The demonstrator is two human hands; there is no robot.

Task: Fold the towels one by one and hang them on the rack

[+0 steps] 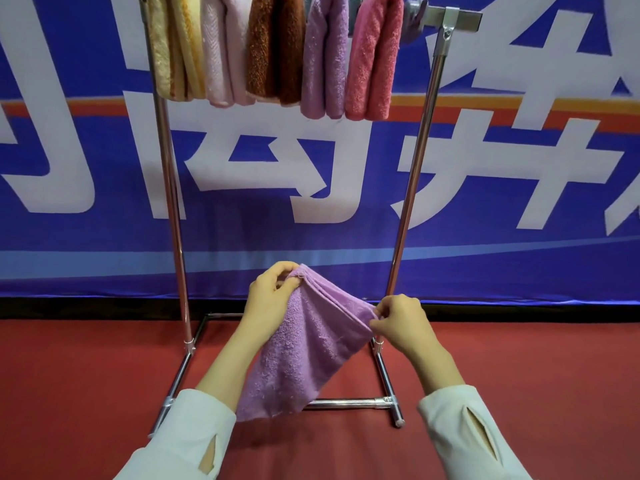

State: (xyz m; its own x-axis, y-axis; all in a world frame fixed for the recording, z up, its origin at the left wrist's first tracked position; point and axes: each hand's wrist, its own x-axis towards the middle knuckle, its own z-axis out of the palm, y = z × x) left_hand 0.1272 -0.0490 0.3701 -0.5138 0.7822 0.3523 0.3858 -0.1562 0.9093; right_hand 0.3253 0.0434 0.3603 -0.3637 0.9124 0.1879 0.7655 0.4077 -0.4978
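floor: red carpet (pixel 86 393) runs under your arms and under the foot of the rack.
sleeves: your left sleeve (pixel 180 441) and right sleeve (pixel 464 434), both white, enter from the bottom edge.
left hand: your left hand (pixel 270 296) is the higher one; its curled fingers pinch the upper corner of the lilac towel (pixel 304 351).
right hand: your right hand (pixel 398 323) sits lower and to the right; thumb and fingers pinch the other end of the same folded edge.
lilac towel position: held in the air between both hands, in front of the rack base. its layered edge slants down from left hand to right hand; the rest hangs free toward your left sleeve.
rack: chrome tube rack (pixel 173 202); the base stands on the carpet just behind the held towel, and two posts rise to a top bar.
hung towels: five folded towels hang on the bar, packed side by side. from left: cream towel (pixel 173 46), pale pink towel (pixel 221 50), brown towel (pixel 273 46), purple towel (pixel 323 60), pink towel (pixel 374 60).
bar fitting: a grey part (pixel 414 19) sits right of the pink towel; you cannot tell what it is.
backdrop: blue banner (pixel 519 254) with large white characters and an orange stripe.
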